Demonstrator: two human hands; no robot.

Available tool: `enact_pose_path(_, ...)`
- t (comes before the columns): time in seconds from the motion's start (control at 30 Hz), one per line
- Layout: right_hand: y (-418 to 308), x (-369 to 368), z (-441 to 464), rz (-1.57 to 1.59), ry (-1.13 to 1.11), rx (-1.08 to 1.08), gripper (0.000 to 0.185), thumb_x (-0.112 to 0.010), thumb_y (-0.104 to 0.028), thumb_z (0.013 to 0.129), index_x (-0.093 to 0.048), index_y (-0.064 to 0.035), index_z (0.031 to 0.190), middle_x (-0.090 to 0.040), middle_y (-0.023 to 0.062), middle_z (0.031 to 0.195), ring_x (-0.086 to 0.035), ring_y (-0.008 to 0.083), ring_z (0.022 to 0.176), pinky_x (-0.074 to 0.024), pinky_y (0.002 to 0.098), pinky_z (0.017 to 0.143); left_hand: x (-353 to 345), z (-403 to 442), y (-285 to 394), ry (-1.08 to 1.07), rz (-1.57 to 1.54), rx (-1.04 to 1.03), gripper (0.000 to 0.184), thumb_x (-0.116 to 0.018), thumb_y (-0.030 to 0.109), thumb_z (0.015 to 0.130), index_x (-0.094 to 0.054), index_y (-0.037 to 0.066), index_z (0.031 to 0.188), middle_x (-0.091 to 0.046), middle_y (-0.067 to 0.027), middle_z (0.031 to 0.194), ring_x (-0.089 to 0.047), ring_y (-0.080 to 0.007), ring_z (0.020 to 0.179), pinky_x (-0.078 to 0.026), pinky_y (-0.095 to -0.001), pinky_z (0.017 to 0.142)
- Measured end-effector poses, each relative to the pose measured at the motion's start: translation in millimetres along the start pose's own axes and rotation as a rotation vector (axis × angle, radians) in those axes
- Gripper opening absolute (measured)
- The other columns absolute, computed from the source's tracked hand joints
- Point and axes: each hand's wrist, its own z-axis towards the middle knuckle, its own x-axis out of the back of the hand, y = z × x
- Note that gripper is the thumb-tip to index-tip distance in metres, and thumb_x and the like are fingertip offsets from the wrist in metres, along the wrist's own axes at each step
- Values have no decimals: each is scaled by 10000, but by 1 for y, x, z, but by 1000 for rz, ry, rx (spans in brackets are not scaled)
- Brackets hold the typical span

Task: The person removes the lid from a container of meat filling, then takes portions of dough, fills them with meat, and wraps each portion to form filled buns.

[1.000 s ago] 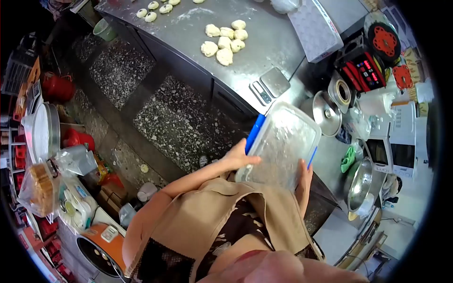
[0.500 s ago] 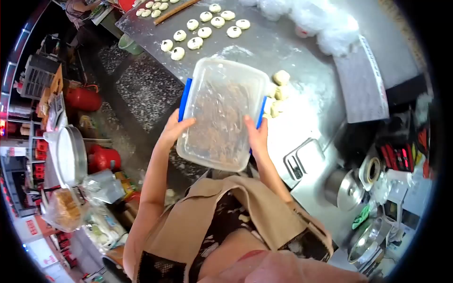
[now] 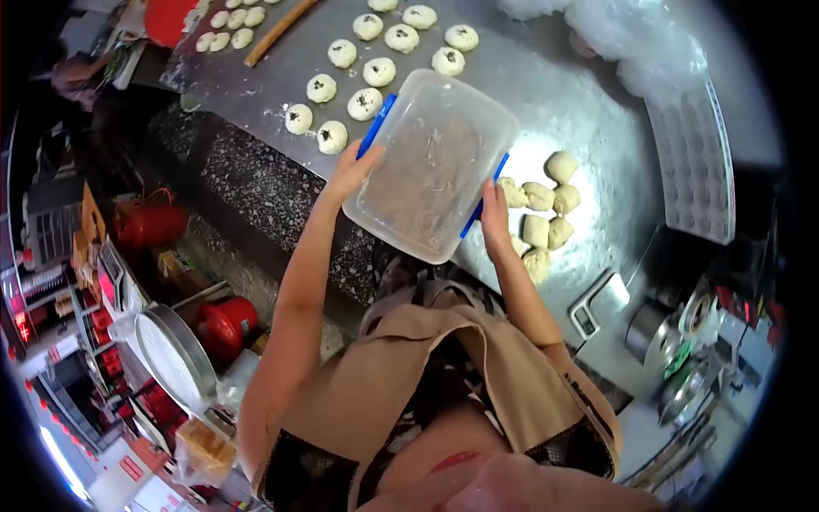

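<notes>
A clear plastic food container [image 3: 431, 166] with blue side clips is between my two hands, its brownish contents showing dimly through the plastic. My left hand [image 3: 354, 171] grips its left side just below the blue clip. On the opposite side, my right hand [image 3: 494, 224] holds the edge by the other clip. The container is over the front edge of the metal table [image 3: 597, 111]. Beyond it are several round dough buns [image 3: 365, 104] with dark specks on top. Close to my right hand lie several plain dough pieces [image 3: 538, 196].
A rolling pin [image 3: 277, 34] lies at the table's back left beside smaller dough pieces. A kitchen scale [image 3: 600, 303], a moulded tray [image 3: 693, 158] and plastic bags [image 3: 631, 43] are on the right. Round metal pans [image 3: 175, 350] and a red bucket [image 3: 226, 327] stand to the left.
The container has moved up and to the right in view, still held in both hands. The camera view has turned, and more dough pieces show beside my right hand.
</notes>
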Motion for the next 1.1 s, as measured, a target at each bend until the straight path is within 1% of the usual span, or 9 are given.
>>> enact_pose_path(0.27, 13, 0, -3, -426, 284, 295, 385, -357, -282, 964, -533, 39, 846, -549, 247, 756, -526, 401, 685, -415, 448, 676, 18, 13, -28, 207, 273, -582, 365, -591, 231, 860, -548, 2, 1142, -553, -177, 1025, -577, -269, 899, -481, -338, 758)
enact_pose_path(0.47, -18, 22, -17, 182, -109, -198, 262, -559, -196, 826, -570, 16, 979, -584, 55, 800, -586, 146, 672, -522, 286, 639, 8, -9, -42, 52, 409, -485, 502, -603, 299, 841, -501, -35, 1202, -536, -216, 1079, -538, -363, 995, -434, -406, 850)
enact_pose_path(0.63, -2, 17, -9, -295, 1, 154, 294, -496, -43, 723, -524, 51, 1000, -584, 67, 748, -554, 130, 640, -453, 265, 570, 3, -11, -38, 68, 383, -413, 567, -575, 348, 849, -460, -34, 1251, -506, -242, 1142, -495, -375, 1079, -395, -411, 922)
enact_pose_path(0.77, 18, 9, -17, -527, 330, 505, 372, -503, -135, 876, -460, 65, 1187, -590, 281, 1022, -572, 423, 962, -457, 437, 841, -3, -17, -38, 169, 385, -424, 538, -583, 332, 845, -479, -33, 1226, -505, -239, 1155, -490, -385, 1087, -393, -410, 929)
enact_pose_path(0.83, 4, 1, -31, -583, 172, 127, 468, -376, -314, 936, -470, 72, 1183, -575, 287, 1058, -547, 398, 1028, -415, 428, 891, -5, -19, -43, 183, 402, -448, 501, -601, 314, 838, -502, -16, 1202, -533, -233, 1133, -495, -393, 1086, -399, -419, 927)
enact_pose_path(0.87, 29, 5, -13, -636, -195, 239, 603, -371, -451, 916, -487, 98, 1137, -564, 303, 1082, -545, 396, 1048, -411, 432, 895, -11, -12, -59, 231, 320, -430, 481, -621, 282, 835, -509, -19, 1193, -563, -222, 1109, -534, -341, 1070, -417, -392, 912)
enact_pose_path(0.9, -24, -8, -40, -499, -265, -266, 725, -428, -554, 858, -466, 114, 1138, -552, 322, 1093, -539, 404, 1060, -397, 428, 925, -8, -32, -32, 116, 140, -282, 471, -626, 244, 842, -503, -33, 1203, -577, -188, 1127, -555, -253, 1047, -427, -341, 898)
enact_pose_path(0.93, -8, -21, -51, -525, 9, -140, 813, -471, -606, 807, -428, 119, 1172, -559, 321, 1083, -555, 396, 1036, -418, 410, 910, -4, -22, -46, 118, 70, -340, 462, -621, 194, 849, -491, -57, 1215, -580, -155, 1140, -541, -200, 1040, -421, -308, 900)
enact_pose_path(1.1, -16, -3, -65, 36, 264, 384, 500, -695, -242, 778, -477, 22, 1142, -630, 148, 902, -623, 229, 844, -498, 361, 735, -5, -78, 62, -114, -188, -329, 413, -502, 66, 915, -413, -66, 1296, -525, -133, 1229, -529, -167, 1065, -410, -268, 919)
